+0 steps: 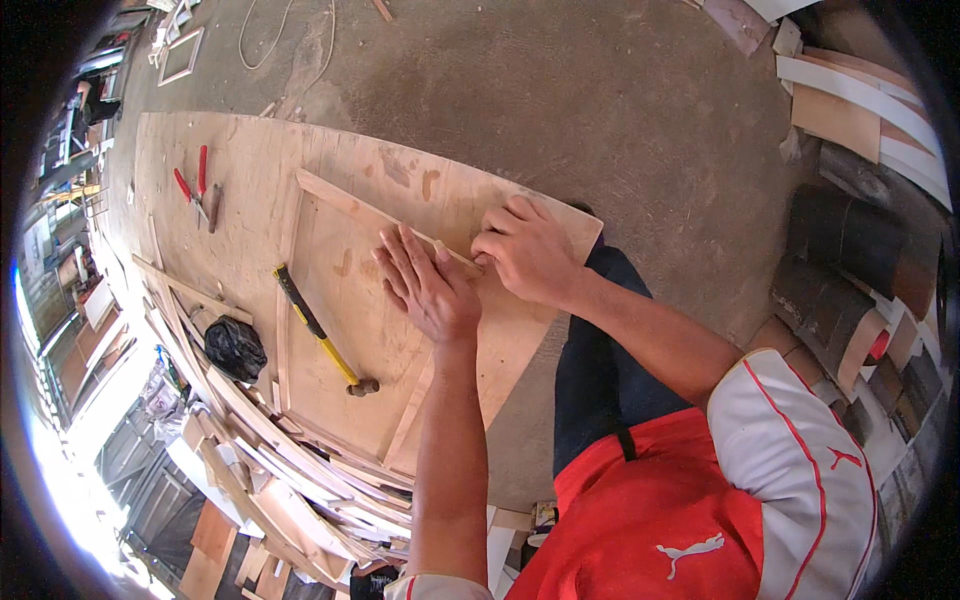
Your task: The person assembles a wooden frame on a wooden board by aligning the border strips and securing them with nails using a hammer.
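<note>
Wooden strip [347, 202] slants far-left to near-right. Left hand [432, 288] spreads across it; right hand [525, 250] curls at its near end, pinch unclear.

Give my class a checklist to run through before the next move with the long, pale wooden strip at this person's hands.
1. Left bare hand at the long, pale wooden strip, fingers extended: ok.
2. Right bare hand by the strip's near end, fingers curled: ok; whether they pinch anything: cannot tell.
3. Strip's near end seated properly: cannot tell, the hands partly hide it.
4. Yellow-and-black-handled hammer lying apart from both hands: ok.
5. Red-handled metal pliers away from both hands: ok.
6. Broad, light-brown wooden board free of loose tools: not ok, the hammer and pliers lie on it.
</note>
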The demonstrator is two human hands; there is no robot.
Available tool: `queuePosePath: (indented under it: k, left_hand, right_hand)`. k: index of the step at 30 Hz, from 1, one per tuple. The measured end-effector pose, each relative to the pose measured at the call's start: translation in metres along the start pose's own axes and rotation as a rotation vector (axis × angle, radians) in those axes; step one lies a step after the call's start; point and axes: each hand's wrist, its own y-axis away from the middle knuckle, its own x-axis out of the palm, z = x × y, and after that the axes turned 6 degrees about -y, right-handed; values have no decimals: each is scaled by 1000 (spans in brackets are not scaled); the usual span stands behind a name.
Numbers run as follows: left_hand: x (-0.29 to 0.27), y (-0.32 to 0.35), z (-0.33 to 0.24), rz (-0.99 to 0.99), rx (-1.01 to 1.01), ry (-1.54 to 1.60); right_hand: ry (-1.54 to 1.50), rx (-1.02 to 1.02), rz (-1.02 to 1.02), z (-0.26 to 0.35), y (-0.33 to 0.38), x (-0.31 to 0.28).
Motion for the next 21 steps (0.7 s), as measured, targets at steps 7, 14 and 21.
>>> queuePosePath:
  k: [7,14,21]
  left_hand:
    - [7,0,4,-14,12,27]
    - [10,1,7,-13,5,-14]
    - [7,1,7,15,-10,43]
  right_hand:
    - [-72,57,34,3,-2,-1]
    - [-14,16,-27,4,-4,2]
    - [-12,-11,-79,2,-3,7]
